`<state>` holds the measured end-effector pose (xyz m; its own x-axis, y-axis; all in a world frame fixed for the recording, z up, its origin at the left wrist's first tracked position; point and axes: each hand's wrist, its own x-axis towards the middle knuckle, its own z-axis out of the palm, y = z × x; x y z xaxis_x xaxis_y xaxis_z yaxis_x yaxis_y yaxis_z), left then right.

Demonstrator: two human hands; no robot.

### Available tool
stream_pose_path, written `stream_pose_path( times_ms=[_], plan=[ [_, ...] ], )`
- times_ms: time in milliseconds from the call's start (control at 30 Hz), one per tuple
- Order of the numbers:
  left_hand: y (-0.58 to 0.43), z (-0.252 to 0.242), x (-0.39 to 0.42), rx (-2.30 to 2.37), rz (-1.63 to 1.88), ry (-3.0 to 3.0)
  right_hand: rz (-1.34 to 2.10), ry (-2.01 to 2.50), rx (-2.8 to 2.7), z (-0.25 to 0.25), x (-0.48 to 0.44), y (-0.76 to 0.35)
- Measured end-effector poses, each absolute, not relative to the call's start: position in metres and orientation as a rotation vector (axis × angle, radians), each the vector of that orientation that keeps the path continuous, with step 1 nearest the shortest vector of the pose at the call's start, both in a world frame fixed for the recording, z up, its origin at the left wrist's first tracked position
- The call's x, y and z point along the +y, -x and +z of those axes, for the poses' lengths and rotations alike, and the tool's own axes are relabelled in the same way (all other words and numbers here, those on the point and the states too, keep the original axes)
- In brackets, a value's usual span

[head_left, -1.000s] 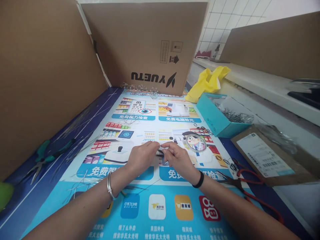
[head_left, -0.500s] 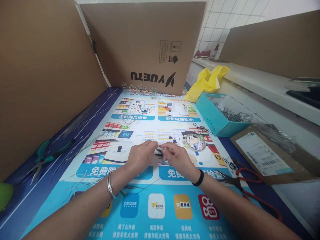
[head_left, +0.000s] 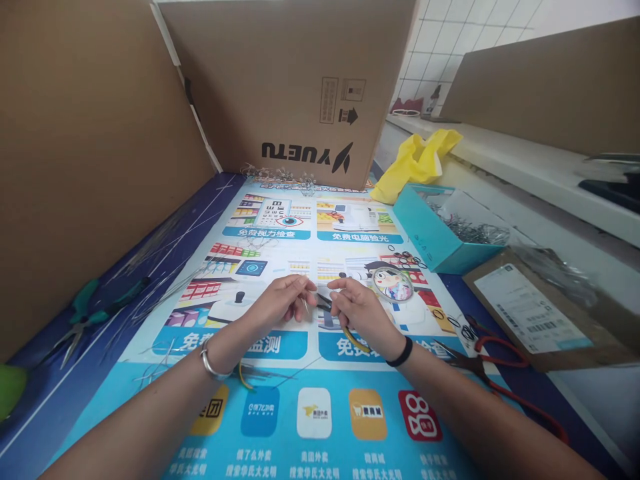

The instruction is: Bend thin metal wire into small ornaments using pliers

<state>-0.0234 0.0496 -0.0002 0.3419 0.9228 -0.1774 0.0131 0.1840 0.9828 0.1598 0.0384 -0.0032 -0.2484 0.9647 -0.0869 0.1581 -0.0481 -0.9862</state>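
My left hand (head_left: 290,300) pinches a thin wire (head_left: 307,305) between its fingertips, in the middle of the printed poster (head_left: 310,373). Close by on the right, my right hand (head_left: 353,307) is closed on pliers; the dark jaws (head_left: 324,301) point toward the left fingers and a yellow handle (head_left: 356,340) shows under the palm. A small gap separates the two hands. Beneath the left wrist lie loose wires (head_left: 270,375) and a curved yellow piece (head_left: 245,377), partly hidden by the arm.
Teal-handled pliers (head_left: 87,317) lie at left near long wires (head_left: 165,293). Right are red-handled scissors (head_left: 483,367), black rings (head_left: 467,330), a round clear dish (head_left: 393,285) and a blue box (head_left: 440,233) of metal pieces. Cardboard (head_left: 290,87) stands behind, with bent wires (head_left: 280,175) at its foot.
The hands were together at the fingertips and have drawn slightly apart. My left wrist has turned, showing the wire in its fingers; more of the pliers in my right hand is visible.
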Motion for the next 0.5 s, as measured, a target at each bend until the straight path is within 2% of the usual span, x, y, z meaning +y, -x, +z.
stream_pose_path(
  times_ms=[500],
  plan=[
    [0.0295,0.0008,0.0475,0.787,0.715,-0.971,1.369,1.228,-1.455,-0.0062,0.0393,-0.1617]
  ],
)
